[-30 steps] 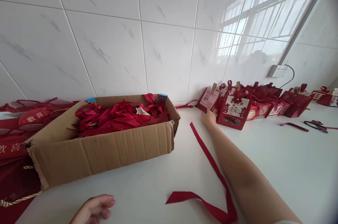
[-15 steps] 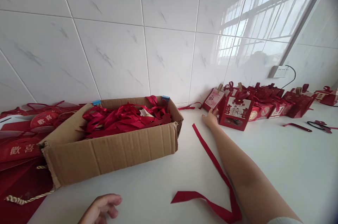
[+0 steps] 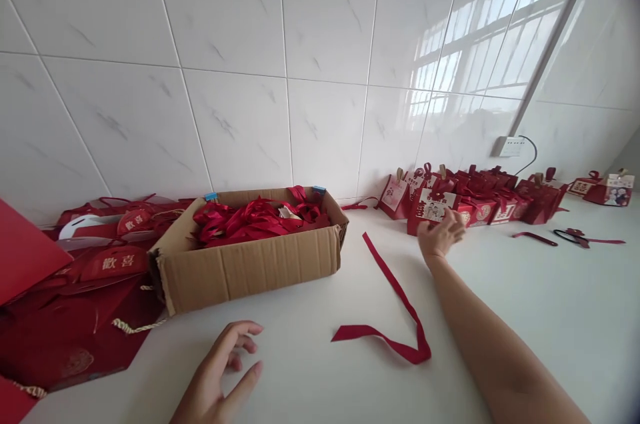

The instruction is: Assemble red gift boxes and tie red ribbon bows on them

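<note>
My right hand (image 3: 441, 235) reaches out to a red gift box (image 3: 434, 205) with a white printed front and a ribbon loop on top. Its fingers are spread in front of the box's lower right part; whether they touch it I cannot tell. Low in the view, my left hand (image 3: 225, 364) hovers over the white table with fingers apart and curved, holding nothing. Between the two hands a long red ribbon (image 3: 400, 291) lies folded in a bend on the table. Left of the ribbon stands an open cardboard box (image 3: 255, 272) heaped with red ribbons (image 3: 250, 221).
Several more red gift boxes (image 3: 483, 211) stand in a row along the tiled wall. Red bags with rope handles (image 3: 90, 324) lie at the left. Black-handled scissors (image 3: 570, 237) and a short dark red strap (image 3: 535, 237) rest at the right. A socket (image 3: 510, 146) is on the wall.
My right hand has moved right, from beside the front gift box to before its front, and its fingers have spread. My left hand has come further into view. The view has shifted left.
</note>
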Demonstrator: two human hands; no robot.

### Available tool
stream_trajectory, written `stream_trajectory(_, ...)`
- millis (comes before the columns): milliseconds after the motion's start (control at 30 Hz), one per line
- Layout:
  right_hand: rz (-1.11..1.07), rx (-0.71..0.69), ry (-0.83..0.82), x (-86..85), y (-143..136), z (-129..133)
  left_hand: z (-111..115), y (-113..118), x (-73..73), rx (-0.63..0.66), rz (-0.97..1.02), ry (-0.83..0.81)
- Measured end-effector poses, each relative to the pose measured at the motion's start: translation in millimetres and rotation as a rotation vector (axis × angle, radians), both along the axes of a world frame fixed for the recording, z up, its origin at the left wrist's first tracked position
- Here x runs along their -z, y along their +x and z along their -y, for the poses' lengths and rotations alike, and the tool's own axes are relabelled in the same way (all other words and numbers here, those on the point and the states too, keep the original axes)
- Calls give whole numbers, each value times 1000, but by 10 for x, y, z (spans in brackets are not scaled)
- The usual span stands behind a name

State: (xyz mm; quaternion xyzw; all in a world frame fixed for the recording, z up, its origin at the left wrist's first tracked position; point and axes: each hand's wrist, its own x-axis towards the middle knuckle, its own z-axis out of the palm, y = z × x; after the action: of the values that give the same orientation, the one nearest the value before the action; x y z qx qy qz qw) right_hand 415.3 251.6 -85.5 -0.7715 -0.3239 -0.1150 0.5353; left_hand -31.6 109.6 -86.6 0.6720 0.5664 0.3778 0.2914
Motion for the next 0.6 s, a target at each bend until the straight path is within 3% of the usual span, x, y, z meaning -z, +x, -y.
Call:
stream_trajectory(67, -109, 105, 20, 41, 171, 96, -13, -9, -2, 25, -31, -12)
stream_trajectory(133, -195, 121, 7, 102, 289, 119, -15, 5, -11, 20, -35, 2)
stream_trajectory(367, -257, -5, -45, 218, 353, -15, 5, 65, -63, -7, -13, 21)
stream_trajectory(600, -223, -111, -42, 211, 345, -56, -71, -20, 13, 50, -84, 7)
